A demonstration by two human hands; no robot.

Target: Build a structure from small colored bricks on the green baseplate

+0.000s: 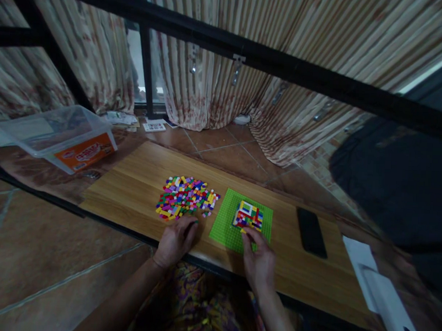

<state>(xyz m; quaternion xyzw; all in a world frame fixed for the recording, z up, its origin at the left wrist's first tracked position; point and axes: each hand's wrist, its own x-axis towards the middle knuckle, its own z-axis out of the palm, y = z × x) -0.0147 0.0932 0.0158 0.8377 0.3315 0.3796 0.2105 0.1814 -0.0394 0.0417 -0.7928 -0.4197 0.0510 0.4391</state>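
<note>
Both forearms [129, 291] stretch forward, hands [177, 237] [260, 261] apart, fingers [255, 233] curled.

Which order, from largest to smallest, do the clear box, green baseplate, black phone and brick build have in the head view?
1. Clear box
2. Green baseplate
3. Black phone and brick build: too close to rank

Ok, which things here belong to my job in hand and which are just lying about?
Seemingly in the job:
Loose bricks
Green baseplate
Brick build on the baseplate

Seemingly lying about:
Black phone-like slab
White object, far right
Papers by the curtain
Clear box, possibly the bricks' container
</note>
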